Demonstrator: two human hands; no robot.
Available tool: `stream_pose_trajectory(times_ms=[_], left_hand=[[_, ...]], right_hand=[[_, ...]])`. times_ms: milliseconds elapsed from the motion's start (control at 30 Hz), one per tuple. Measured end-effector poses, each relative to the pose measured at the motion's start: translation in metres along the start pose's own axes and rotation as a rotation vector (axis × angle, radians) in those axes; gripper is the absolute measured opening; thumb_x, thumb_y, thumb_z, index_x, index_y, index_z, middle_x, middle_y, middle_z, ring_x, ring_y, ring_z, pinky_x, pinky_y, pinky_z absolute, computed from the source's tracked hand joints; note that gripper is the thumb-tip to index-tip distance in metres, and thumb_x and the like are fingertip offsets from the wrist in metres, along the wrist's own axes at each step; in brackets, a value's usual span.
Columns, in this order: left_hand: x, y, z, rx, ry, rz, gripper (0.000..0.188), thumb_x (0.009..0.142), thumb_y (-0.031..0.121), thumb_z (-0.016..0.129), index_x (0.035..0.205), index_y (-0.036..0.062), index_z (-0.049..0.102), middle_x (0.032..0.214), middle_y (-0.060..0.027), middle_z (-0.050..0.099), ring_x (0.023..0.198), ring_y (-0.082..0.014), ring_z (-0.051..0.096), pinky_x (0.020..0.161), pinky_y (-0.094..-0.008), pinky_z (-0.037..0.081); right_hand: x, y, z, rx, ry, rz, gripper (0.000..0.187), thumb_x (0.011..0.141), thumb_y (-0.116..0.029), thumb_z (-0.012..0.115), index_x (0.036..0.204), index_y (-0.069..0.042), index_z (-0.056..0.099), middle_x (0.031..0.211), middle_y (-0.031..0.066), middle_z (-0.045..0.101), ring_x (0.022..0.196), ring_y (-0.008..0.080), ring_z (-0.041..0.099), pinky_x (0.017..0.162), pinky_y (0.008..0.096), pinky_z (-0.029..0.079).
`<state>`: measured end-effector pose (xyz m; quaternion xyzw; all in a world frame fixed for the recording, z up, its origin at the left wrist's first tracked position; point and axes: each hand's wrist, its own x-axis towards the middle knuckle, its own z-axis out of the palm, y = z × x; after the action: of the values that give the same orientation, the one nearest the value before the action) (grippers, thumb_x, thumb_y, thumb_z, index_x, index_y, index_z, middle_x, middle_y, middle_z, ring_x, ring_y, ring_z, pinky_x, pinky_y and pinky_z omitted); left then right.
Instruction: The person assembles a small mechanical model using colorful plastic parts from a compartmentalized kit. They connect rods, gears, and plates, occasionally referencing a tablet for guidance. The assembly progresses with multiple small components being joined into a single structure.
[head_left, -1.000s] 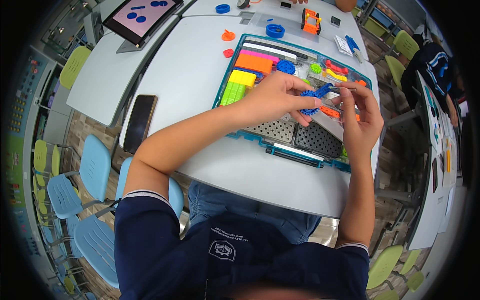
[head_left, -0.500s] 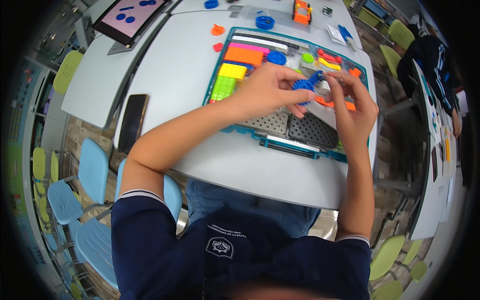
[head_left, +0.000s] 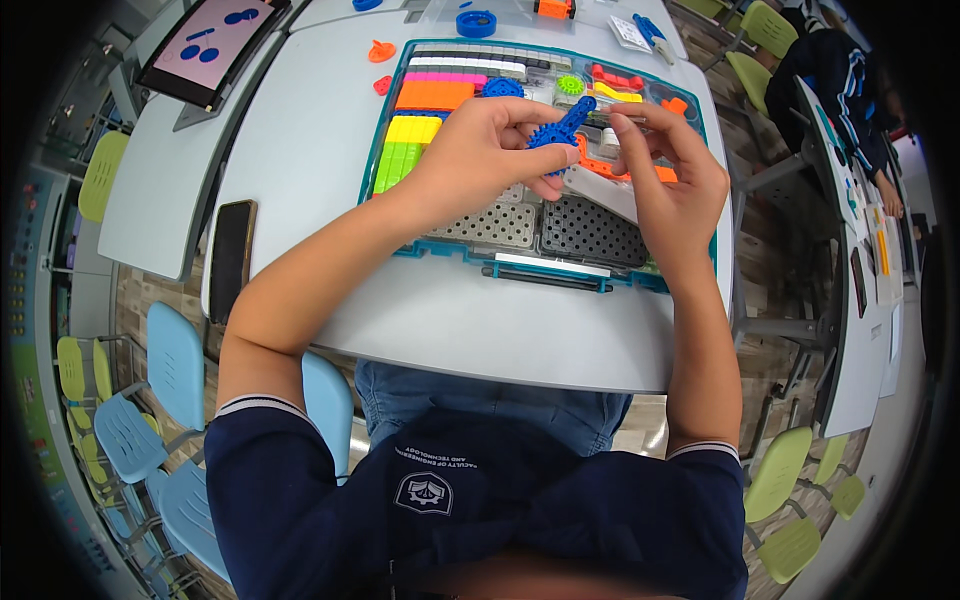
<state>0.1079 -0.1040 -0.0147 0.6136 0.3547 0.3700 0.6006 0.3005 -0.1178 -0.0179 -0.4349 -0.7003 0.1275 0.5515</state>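
My left hand (head_left: 480,150) pinches a blue gear (head_left: 543,137) between thumb and fingers, over the parts case. A short blue beam (head_left: 578,112) with holes lies across the gear and points up and to the right. Just right of the beam's far end is my right hand (head_left: 672,165), its thumb and forefinger brought together. Whatever sits between those fingertips is too small to make out. Beneath both hands the teal-edged case (head_left: 440,247) holds colourful building parts: orange, yellow and green blocks, a blue wheel (head_left: 502,87) and a green gear (head_left: 570,84).
A phone (head_left: 232,258) lies at the table's left edge. Far left, a tablet (head_left: 208,45) displays blue parts. Behind the case are orange pieces (head_left: 382,50), a blue ring (head_left: 476,22) and an orange model (head_left: 553,8). Chairs flank the table; a person sits at another table, right.
The view has shifted, so the table appears further left and higher. My right fingertips have drawn slightly away from the beam's end. My left hand keeps its hold on the gear.
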Motion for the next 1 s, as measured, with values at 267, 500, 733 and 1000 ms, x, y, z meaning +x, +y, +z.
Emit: stream_pose_trajectory(times_ms=[267, 500, 733, 1000], left_hand=[[-0.003, 0.002, 0.003, 0.015, -0.014, 0.012, 0.042, 0.086, 0.014, 0.07, 0.12, -0.0075, 0.056, 0.091, -0.0116, 0.068, 0.074, -0.0154, 0.07, 0.069, -0.0244, 0.057], [-0.001, 0.0, -0.001, 0.043, -0.028, 0.011, 0.046, 0.086, 0.016, 0.07, 0.122, -0.0076, 0.054, 0.093, -0.0115, 0.067, 0.074, -0.0156, 0.069, 0.069, -0.0248, 0.057], [0.007, -0.002, -0.016, -0.02, 0.038, 0.032, 0.045, 0.086, 0.021, 0.069, 0.121, -0.0049, 0.057, 0.095, -0.0115, 0.067, 0.074, -0.0174, 0.07, 0.071, -0.0248, 0.056], [0.036, -0.004, -0.099, -0.007, 0.342, 0.125, 0.04, 0.086, 0.015, 0.068, 0.119, -0.006, 0.058, 0.099, -0.0149, 0.066, 0.089, -0.0212, 0.069, 0.077, -0.0276, 0.059]], right_hand=[[-0.003, 0.001, 0.002, 0.003, -0.019, -0.026, 0.012, 0.082, -0.005, 0.071, 0.094, -0.002, 0.071, 0.081, 0.0055, 0.071, 0.057, 0.0064, 0.06, 0.05, 0.021, 0.046], [-0.002, 0.001, 0.003, -0.002, -0.04, 0.009, 0.013, 0.082, -0.006, 0.072, 0.094, -0.003, 0.071, 0.081, 0.0054, 0.071, 0.056, 0.0063, 0.059, 0.05, 0.0208, 0.045], [0.007, -0.002, -0.006, 0.053, -0.09, 0.129, 0.021, 0.081, -0.005, 0.072, 0.101, -0.004, 0.072, 0.088, 0.0062, 0.072, 0.06, 0.0072, 0.061, 0.056, 0.0218, 0.048], [0.05, 0.018, 0.004, -0.242, -0.347, 0.088, 0.026, 0.084, -0.022, 0.071, 0.103, -0.004, 0.072, 0.09, 0.0095, 0.072, 0.073, 0.016, 0.064, 0.066, 0.0299, 0.051]])
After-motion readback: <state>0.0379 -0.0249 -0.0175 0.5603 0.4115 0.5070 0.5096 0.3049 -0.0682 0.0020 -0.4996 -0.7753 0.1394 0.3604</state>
